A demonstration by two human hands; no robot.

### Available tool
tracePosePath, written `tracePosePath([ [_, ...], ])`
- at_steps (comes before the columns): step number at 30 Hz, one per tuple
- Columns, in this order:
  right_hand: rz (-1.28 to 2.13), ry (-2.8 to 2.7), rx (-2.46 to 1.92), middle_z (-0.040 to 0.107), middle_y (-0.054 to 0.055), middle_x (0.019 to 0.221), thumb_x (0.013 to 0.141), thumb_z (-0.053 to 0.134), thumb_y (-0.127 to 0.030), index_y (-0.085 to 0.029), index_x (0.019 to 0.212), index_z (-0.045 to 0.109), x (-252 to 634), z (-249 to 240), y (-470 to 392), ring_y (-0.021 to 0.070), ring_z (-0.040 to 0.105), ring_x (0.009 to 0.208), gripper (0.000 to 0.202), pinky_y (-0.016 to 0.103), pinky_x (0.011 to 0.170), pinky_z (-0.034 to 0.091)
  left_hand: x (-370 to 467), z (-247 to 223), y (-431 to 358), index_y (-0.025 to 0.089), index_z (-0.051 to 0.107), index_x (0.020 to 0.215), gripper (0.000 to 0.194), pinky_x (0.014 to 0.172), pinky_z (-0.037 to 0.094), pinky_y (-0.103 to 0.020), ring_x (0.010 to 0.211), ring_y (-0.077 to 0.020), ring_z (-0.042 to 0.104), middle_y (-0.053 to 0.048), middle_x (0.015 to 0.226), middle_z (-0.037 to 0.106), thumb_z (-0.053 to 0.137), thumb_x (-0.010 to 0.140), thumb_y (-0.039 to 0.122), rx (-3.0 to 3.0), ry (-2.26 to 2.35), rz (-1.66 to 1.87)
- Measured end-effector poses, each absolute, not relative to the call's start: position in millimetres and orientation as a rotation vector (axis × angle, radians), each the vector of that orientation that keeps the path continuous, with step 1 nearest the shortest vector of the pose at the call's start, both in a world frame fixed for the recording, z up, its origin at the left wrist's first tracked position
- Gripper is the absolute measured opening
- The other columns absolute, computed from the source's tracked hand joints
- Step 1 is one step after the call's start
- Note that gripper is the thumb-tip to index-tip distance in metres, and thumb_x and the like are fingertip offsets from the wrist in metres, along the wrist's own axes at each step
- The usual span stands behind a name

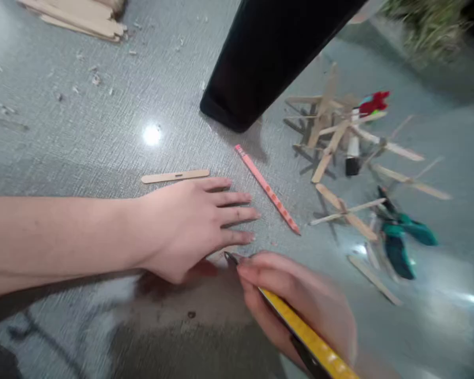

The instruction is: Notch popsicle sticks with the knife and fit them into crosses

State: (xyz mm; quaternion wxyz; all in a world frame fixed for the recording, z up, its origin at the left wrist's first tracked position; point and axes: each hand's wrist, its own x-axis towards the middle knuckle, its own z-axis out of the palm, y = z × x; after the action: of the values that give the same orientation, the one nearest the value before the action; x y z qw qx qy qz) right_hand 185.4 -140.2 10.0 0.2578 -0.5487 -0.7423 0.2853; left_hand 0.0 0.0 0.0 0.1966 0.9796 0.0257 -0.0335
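Note:
My left hand [193, 223] lies flat, palm down, on the grey table, with its fingers spread to the right. Something pale, perhaps a stick, shows beneath its lower fingers, mostly hidden. My right hand [300, 305] is wrapped round a yellow craft knife [308, 334], whose dark tip touches down just below the left fingertips. Above the left hand rests a wooden stick [176, 176] with a small slot in its middle. A pink pencil [267, 189] lies slantwise to the right of the left fingers.
A black object [268, 58] extends from the top edge. Crossed wooden sticks [332, 142] sit at the right, near teal-handled pliers [397, 250] and a loose stick [374, 280]. More sticks [79, 18] are piled at the upper left, with shavings about. Dried greenery [434, 26] is at the upper right.

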Motion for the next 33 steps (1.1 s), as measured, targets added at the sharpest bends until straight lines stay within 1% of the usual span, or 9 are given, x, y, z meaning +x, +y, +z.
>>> tracePosePath([
  [4,0.672,-1.979,-1.464,0.069,-0.004,0.071,0.088,0.06,-0.008,-0.024,0.09,0.06,180.6,15.1,-141.8,0.0087,0.063,0.055,0.016,0.017,0.053,0.053,-0.9,0.1,-1.6,0.027,0.048,0.148,0.074,0.127,0.015,-0.049,0.153,-0.0266,0.026,-0.004,0.163,0.03,0.061,0.079,0.048,2.737,0.082,-0.105],
  [7,0.631,-1.956,-1.431,0.067,-0.005,0.07,0.086,0.059,-0.005,-0.025,0.098,0.061,179.1,13.0,-141.5,0.0087,0.063,0.056,0.023,0.018,0.056,0.054,-1.7,-0.3,-1.5,0.028,0.049,0.147,0.071,0.127,0.016,-0.049,0.153,-0.0267,0.027,-0.003,0.162,0.032,0.061,0.08,0.048,2.731,0.096,-0.09],
  [10,0.628,-1.949,-1.414,0.071,-0.002,0.08,0.085,0.057,-0.004,-0.026,0.106,0.059,180.0,10.0,-142.5,0.0103,0.067,0.063,0.031,0.02,0.059,0.057,-2.2,-0.6,-0.9,0.027,0.05,0.146,0.071,0.127,0.017,-0.049,0.152,-0.0278,0.027,-0.004,0.162,0.033,0.061,0.079,0.05,2.727,0.095,-0.077],
  [12,0.634,-1.964,-1.425,0.072,0.0,0.083,0.085,0.057,-0.004,-0.026,0.108,0.058,180.7,9.3,-143.7,0.0116,0.07,0.067,0.031,0.022,0.062,0.058,-2.1,-0.5,-0.9,0.027,0.05,0.146,0.071,0.126,0.018,-0.049,0.152,-0.0281,0.028,-0.004,0.162,0.033,0.061,0.079,0.05,2.731,0.088,-0.07],
  [19,0.634,-2.032,-1.394,0.072,-0.001,0.082,0.085,0.056,-0.006,-0.026,0.105,0.058,179.1,12.2,-141.0,0.0107,0.07,0.064,0.028,0.02,0.063,0.059,-0.1,-1.5,-1.9,0.026,0.048,0.148,0.077,0.127,0.018,-0.049,0.152,-0.0284,0.027,-0.005,0.162,0.031,0.064,0.075,0.047,2.751,0.071,-0.089],
  [23,0.622,-2.036,-1.389,0.072,-0.001,0.079,0.083,0.056,-0.005,-0.026,0.104,0.058,179.2,13.7,-138.9,0.0109,0.07,0.061,0.029,0.019,0.061,0.058,0.3,-2.7,-2.0,0.026,0.048,0.148,0.076,0.127,0.018,-0.049,0.152,-0.0278,0.028,-0.004,0.163,0.031,0.062,0.077,0.048,2.746,0.07,-0.07],
  [27,0.642,-2.038,-1.372,0.071,-0.002,0.078,0.082,0.057,-0.004,-0.025,0.105,0.059,179.4,13.7,-138.9,0.0104,0.069,0.061,0.031,0.019,0.06,0.057,0.4,-2.1,-1.7,0.025,0.048,0.148,0.078,0.127,0.019,-0.049,0.152,-0.0284,0.027,-0.005,0.163,0.03,0.065,0.075,0.047,2.735,0.065,-0.088],
  [33,0.618,-2.058,-1.373,0.07,-0.001,0.078,0.083,0.056,-0.004,-0.024,0.102,0.059,178.3,14.3,-138.0,0.0114,0.068,0.062,0.028,0.02,0.061,0.058,0.5,-1.2,-0.9,0.027,0.049,0.147,0.074,0.127,0.017,-0.048,0.153,-0.0275,0.026,-0.004,0.163,0.03,0.064,0.077,0.047,2.739,0.069,-0.115],
])
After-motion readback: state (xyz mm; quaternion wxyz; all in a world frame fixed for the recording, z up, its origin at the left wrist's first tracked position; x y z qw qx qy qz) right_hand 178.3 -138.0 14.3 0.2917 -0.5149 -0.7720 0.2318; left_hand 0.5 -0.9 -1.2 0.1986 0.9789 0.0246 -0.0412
